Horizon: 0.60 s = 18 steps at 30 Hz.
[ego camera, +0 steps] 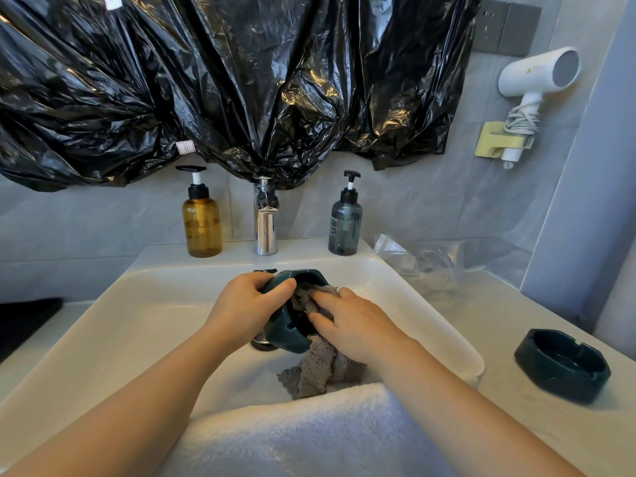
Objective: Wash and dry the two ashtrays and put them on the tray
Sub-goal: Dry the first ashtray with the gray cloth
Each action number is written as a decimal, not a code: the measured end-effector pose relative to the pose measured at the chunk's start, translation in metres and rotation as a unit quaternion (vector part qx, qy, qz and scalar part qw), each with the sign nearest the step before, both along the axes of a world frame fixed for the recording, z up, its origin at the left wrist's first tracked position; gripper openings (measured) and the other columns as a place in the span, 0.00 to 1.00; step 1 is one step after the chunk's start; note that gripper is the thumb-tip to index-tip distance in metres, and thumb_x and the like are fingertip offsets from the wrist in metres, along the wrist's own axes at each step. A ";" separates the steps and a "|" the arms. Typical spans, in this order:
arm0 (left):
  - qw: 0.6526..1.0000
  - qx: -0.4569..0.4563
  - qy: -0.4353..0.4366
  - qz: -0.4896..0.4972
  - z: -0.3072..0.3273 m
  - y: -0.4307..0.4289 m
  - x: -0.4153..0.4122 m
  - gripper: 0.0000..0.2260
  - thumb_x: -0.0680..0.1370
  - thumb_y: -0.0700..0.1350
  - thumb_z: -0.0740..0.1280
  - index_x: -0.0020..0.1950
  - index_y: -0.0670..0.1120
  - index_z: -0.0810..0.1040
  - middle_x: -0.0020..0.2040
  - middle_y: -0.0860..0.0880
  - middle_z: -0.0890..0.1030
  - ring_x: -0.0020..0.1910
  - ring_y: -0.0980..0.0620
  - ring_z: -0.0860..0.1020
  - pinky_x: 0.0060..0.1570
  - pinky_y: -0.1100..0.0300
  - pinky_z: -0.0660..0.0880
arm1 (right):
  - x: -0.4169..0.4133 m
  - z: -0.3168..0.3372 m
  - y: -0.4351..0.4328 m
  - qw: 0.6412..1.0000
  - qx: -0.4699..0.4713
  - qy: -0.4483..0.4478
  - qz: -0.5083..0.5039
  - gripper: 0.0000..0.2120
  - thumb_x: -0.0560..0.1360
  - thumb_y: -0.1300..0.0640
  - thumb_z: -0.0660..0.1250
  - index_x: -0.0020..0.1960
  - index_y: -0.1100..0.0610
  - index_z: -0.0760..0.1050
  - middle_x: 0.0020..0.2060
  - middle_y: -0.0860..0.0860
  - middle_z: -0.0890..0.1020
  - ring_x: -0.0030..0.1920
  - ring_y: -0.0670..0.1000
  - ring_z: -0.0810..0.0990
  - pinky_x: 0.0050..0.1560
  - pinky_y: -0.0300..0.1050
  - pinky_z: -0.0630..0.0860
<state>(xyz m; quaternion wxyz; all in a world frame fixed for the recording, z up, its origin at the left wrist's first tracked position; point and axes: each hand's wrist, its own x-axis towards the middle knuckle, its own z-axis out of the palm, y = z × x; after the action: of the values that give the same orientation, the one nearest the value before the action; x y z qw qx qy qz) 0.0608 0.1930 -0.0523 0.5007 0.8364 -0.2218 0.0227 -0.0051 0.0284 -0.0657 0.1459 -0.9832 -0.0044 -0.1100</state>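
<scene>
Over the white sink [113,325], my left hand [246,306] grips a dark green ashtray [287,335] by its rim and holds it tilted on its side. My right hand [358,325] presses a grey cloth [318,368] into the ashtray's hollow, and the rest of the cloth hangs down into the basin. A second dark green ashtray [562,364] stands upright on the counter at the right, apart from both hands. No tray is clearly in view.
A chrome faucet [265,222] stands behind the basin between an amber pump bottle [202,223] and a grey pump bottle [345,225]. A white towel [309,432] lies over the sink's front edge. Crumpled clear plastic [420,263] lies on the right counter. A hairdryer [535,77] hangs on the wall.
</scene>
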 end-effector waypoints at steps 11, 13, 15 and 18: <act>0.998 -0.030 0.002 0.052 -0.001 0.000 -0.003 0.09 0.76 0.54 0.67 0.51 0.50 0.79 0.43 0.52 0.81 0.44 0.53 0.79 0.41 0.60 0.78 | 0.001 0.001 0.004 0.995 0.090 0.039 -0.002 0.18 0.77 0.46 0.62 0.36 0.57 0.76 0.33 0.55 0.78 0.35 0.54 0.76 0.35 0.49 0.69; 0.998 -0.029 0.005 0.051 -0.001 0.000 -0.003 0.10 0.76 0.54 0.67 0.52 0.51 0.78 0.44 0.52 0.80 0.45 0.53 0.78 0.39 0.62 0.78 | -0.001 0.000 0.004 0.993 0.110 0.049 0.000 0.18 0.78 0.46 0.61 0.36 0.56 0.78 0.34 0.55 0.77 0.37 0.54 0.76 0.36 0.45 0.68; 0.998 -0.041 0.017 0.047 -0.002 -0.001 -0.001 0.10 0.76 0.55 0.66 0.51 0.51 0.78 0.44 0.52 0.81 0.44 0.53 0.79 0.39 0.60 0.79 | -0.003 0.001 0.004 0.997 0.076 0.011 -0.013 0.14 0.80 0.47 0.60 0.47 0.52 0.82 0.43 0.51 0.77 0.43 0.52 0.77 0.39 0.40 0.69; 0.992 -0.087 0.082 0.029 -0.002 -0.001 0.001 0.10 0.77 0.53 0.66 0.51 0.48 0.79 0.43 0.48 0.82 0.43 0.51 0.81 0.39 0.57 0.80 | -0.005 0.008 0.005 0.991 0.058 -0.110 -0.057 0.12 0.80 0.49 0.62 0.56 0.50 0.81 0.50 0.49 0.69 0.47 0.50 0.75 0.45 0.38 0.70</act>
<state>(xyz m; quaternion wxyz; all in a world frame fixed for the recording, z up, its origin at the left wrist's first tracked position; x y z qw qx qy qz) 0.0620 0.1917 -0.0542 0.5869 0.7950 -0.1527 -0.0127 -0.0099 0.0332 -0.0579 0.1945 -0.9537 0.0420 -0.2253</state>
